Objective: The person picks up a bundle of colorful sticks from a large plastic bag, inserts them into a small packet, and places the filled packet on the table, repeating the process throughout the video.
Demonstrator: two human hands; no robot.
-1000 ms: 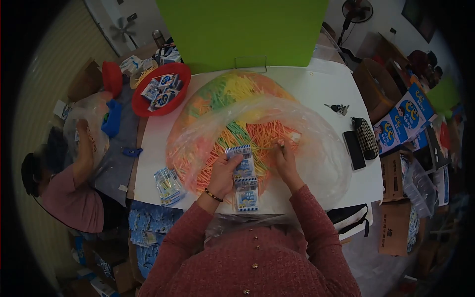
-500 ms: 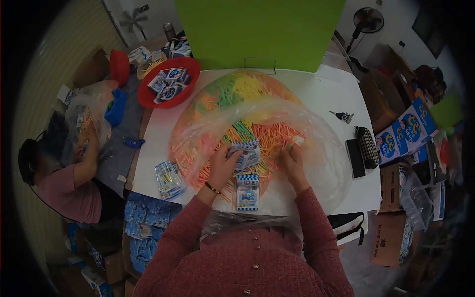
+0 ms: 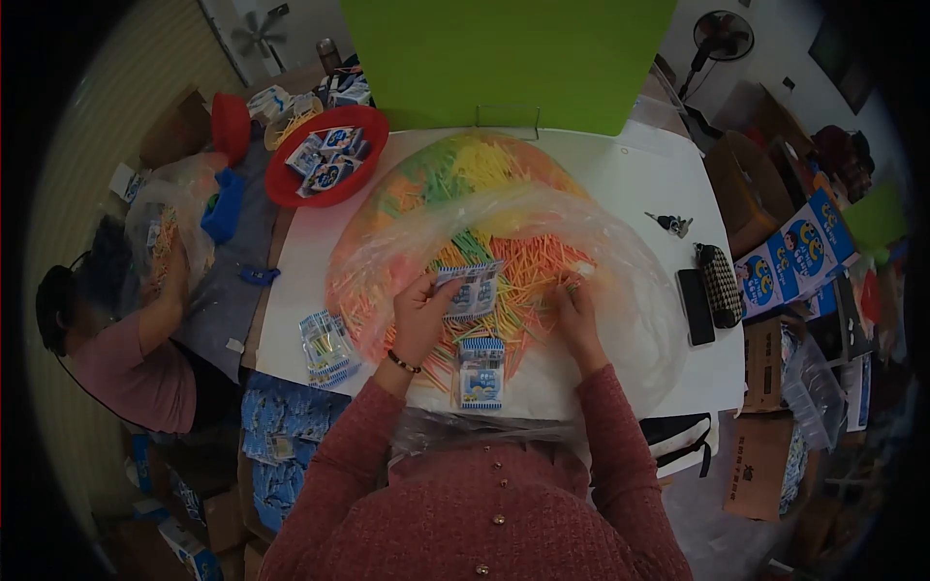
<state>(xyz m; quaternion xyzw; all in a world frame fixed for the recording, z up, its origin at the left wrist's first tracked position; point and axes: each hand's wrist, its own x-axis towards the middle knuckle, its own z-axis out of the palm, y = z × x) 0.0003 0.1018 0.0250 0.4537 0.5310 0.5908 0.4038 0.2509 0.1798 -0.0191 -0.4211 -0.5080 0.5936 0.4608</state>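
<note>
A big clear plastic bag [image 3: 620,290] full of coloured sticks [image 3: 528,266] lies open on the white table [image 3: 630,174]. My left hand [image 3: 418,315] holds a small blue-and-white packet [image 3: 470,289] tilted above the sticks. My right hand [image 3: 577,308] rests on the orange sticks, fingers pinched around a few of them. Another blue-and-white packet [image 3: 480,373] lies flat on the bag's near edge between my arms.
A stack of filled packets [image 3: 325,347] sits at the table's left edge. A red bowl [image 3: 291,189] holds more packets. Keys [image 3: 671,225], a phone [image 3: 695,307] and a checked pouch [image 3: 720,284] lie right. A green board [image 3: 504,58] stands behind. Another person [image 3: 126,358] works at left.
My left hand has lifted the packet up and turned it. My right hand has slid a little down and right on the orange sticks.
</note>
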